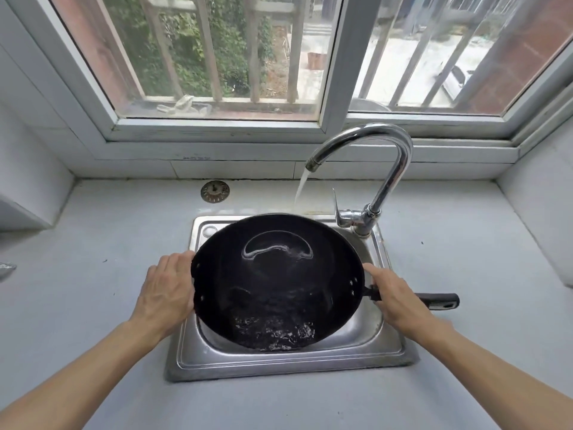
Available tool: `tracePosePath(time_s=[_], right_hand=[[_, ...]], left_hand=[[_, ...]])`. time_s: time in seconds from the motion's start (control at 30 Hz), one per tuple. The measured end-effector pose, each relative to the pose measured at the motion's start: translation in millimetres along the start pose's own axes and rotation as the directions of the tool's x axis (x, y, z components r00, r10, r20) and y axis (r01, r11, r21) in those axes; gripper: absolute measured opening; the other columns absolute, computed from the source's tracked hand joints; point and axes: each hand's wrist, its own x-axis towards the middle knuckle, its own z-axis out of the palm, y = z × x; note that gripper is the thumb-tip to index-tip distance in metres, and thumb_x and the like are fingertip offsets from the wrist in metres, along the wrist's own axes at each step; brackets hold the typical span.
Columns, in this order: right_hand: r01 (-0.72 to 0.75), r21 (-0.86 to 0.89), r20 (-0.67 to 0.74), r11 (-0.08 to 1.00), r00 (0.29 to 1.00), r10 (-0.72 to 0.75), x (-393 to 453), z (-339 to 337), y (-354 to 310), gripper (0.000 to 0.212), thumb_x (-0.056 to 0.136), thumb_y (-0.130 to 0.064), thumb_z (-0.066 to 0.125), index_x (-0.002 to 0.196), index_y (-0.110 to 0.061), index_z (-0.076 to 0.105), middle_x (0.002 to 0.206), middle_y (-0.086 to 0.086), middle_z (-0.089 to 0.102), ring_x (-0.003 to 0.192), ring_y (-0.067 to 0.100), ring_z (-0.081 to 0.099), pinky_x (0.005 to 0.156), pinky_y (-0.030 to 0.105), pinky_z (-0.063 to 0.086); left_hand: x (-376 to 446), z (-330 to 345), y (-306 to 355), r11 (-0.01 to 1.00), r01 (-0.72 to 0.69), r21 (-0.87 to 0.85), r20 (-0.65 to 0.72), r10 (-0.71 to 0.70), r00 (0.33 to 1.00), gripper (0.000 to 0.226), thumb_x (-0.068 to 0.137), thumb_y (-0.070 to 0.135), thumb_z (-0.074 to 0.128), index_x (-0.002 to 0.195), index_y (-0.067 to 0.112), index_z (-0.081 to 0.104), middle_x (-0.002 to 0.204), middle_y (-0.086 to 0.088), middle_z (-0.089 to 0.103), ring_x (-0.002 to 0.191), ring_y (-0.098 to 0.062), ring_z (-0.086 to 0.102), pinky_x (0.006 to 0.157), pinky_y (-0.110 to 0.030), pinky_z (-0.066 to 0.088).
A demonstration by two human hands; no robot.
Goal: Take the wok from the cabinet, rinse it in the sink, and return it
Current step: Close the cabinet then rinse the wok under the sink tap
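Observation:
A black wok (279,280) sits tilted over the steel sink (291,364), its near side lower, with water pooled and bubbling at the front of its bowl. My left hand (169,293) grips the wok's left rim. My right hand (393,297) grips the black handle where it meets the right rim; the handle's end (440,301) sticks out to the right. The chrome tap (384,169) runs, and its stream falls toward the wok's far rim.
A grey counter (93,305) surrounds the sink. A metal drain strainer (215,191) lies on the counter behind the sink at the left. The tap's lever (336,206) stands at the sink's back right. A barred window (279,57) fills the wall behind.

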Motion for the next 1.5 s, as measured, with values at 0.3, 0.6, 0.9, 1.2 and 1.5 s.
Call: tracePosePath(time_s=[0.3,0.6,0.9,1.2,1.5], right_hand=[[-0.028,0.025,0.137,0.999,0.990,0.025,-12.5,19.8,8.5,0.045,0.077,-0.007,0.056,0.094,-0.044,0.035,0.078,-0.015,0.033,0.072,0.006,0.033,0.064,0.018,0.035],[0.051,0.046,-0.010,0.998,0.999,-0.050,-29.5,9.7,-4.0,0.063,0.076,0.010,0.055,0.124,-0.029,0.044,0.096,-0.001,0.050,0.086,0.019,0.046,0.075,0.034,0.048],[0.085,-0.002,-0.027,0.996,0.996,-0.085,-25.1,15.0,1.9,0.070,0.074,0.008,0.060,0.130,-0.028,0.042,0.097,-0.001,0.054,0.084,0.020,0.048,0.074,0.035,0.048],[0.103,-0.033,-0.148,0.994,0.983,-0.107,16.9,-8.2,1.1,0.072,0.062,0.019,0.064,0.122,-0.019,0.049,0.096,0.004,0.057,0.083,0.025,0.052,0.069,0.038,0.050],[0.130,-0.037,-0.176,0.991,0.975,-0.134,51.0,-23.8,8.3,0.075,0.061,0.018,0.058,0.124,-0.021,0.048,0.105,0.002,0.053,0.087,0.027,0.051,0.071,0.043,0.051]], left_hand=[[-15.9,-7.7,11.4,1.000,-0.001,-0.024,-0.026,0.001,1.000,0.020,0.085,0.012,0.047,0.105,0.015,0.050,0.086,-0.008,0.059,0.074,-0.032,0.052,0.064,-0.041,0.041],[-22.3,-12.3,15.5,1.000,-0.004,-0.002,-0.063,0.004,0.998,0.021,0.082,0.012,0.048,0.101,0.011,0.054,0.083,-0.008,0.059,0.072,-0.031,0.052,0.059,-0.044,0.046],[-19.5,-14.2,14.9,0.996,-0.068,-0.056,-0.108,0.062,0.992,0.033,0.090,0.028,0.036,0.106,0.008,0.057,0.084,-0.008,0.060,0.073,-0.031,0.051,0.059,-0.043,0.047],[10.9,-17.1,4.0,0.991,-0.030,-0.132,-0.214,0.001,0.977,0.020,0.087,0.011,0.049,0.105,0.009,0.055,0.085,-0.009,0.059,0.078,-0.032,0.050,0.065,-0.045,0.047],[52.2,-10.0,-4.9,0.985,0.011,-0.171,-0.227,-0.050,0.973,0.026,0.082,-0.006,0.063,0.102,0.009,0.057,0.086,-0.008,0.058,0.081,-0.032,0.050,0.068,-0.045,0.047]])
